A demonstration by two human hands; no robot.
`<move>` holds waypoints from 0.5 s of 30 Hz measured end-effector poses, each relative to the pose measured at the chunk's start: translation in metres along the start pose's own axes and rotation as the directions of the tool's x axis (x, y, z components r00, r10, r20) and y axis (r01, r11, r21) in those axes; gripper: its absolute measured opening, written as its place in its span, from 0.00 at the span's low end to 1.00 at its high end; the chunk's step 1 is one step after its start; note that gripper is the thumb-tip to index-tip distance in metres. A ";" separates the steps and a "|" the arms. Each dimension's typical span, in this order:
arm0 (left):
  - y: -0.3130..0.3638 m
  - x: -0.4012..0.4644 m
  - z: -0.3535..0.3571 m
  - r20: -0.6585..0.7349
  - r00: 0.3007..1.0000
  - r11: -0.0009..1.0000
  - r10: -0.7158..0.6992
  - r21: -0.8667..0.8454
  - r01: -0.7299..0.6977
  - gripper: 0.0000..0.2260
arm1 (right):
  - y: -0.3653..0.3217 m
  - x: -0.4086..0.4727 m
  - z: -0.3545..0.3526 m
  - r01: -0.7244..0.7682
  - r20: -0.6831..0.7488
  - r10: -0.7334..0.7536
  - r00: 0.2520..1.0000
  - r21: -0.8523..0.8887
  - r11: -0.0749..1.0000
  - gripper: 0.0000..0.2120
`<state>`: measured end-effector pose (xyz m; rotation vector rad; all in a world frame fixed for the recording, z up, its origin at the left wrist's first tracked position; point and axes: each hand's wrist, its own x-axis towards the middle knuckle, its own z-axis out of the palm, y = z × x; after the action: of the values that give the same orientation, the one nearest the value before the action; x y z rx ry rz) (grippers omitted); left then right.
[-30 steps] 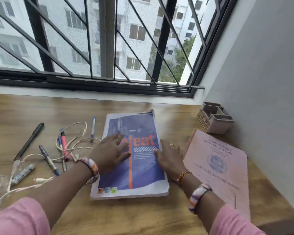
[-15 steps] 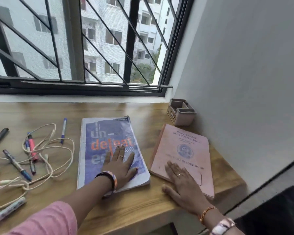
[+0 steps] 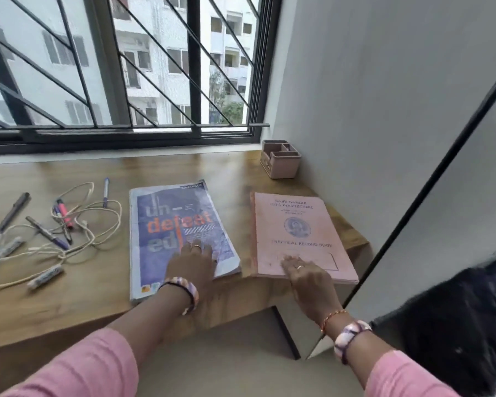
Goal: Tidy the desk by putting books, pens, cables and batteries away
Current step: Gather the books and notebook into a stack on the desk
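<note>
A blue book [image 3: 166,224] with orange lettering lies flat on the wooden desk [image 3: 69,299]. My left hand [image 3: 194,263] rests palm-down on its near right corner. To its right lies a pink record book [image 3: 298,224], apart from the blue one. My right hand [image 3: 307,277] presses flat on its near edge. Left of the books a cream cable [image 3: 98,224] loops among several pens [image 3: 48,233] and two batteries [image 3: 45,277].
A pink compartment organiser [image 3: 281,159] stands in the back right corner against the grey wall. A barred window runs along the desk's far side. The desk ends just right of the pink book, beside a dark-edged panel [image 3: 430,181].
The pink book has shifted from overlapping beside the blue book to lying squarely apart on the right. My right hand moved from the blue book onto the pink one. The view swung right.
</note>
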<state>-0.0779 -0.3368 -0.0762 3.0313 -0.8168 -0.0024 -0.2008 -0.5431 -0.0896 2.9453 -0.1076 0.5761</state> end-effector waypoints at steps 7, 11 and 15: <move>0.002 -0.030 -0.055 0.303 0.946 0.175 -0.112 -0.931 0.319 0.24 | -0.017 0.028 -0.085 0.044 -0.388 -0.010 0.921 0.077 0.996 0.20; 0.001 -0.026 -0.103 0.354 0.927 -0.544 0.126 -0.756 0.363 0.28 | -0.048 0.032 -0.119 0.206 -0.519 -0.131 0.844 0.089 0.975 0.21; -0.014 -0.028 -0.110 0.331 0.944 -0.525 -0.019 -0.807 0.272 0.10 | -0.068 0.038 -0.099 0.402 -0.480 -0.311 0.820 0.097 0.910 0.16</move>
<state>-0.0945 -0.3106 0.0342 1.0754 0.0451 -0.6303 -0.1958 -0.4627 0.0070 2.7930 0.5747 1.2478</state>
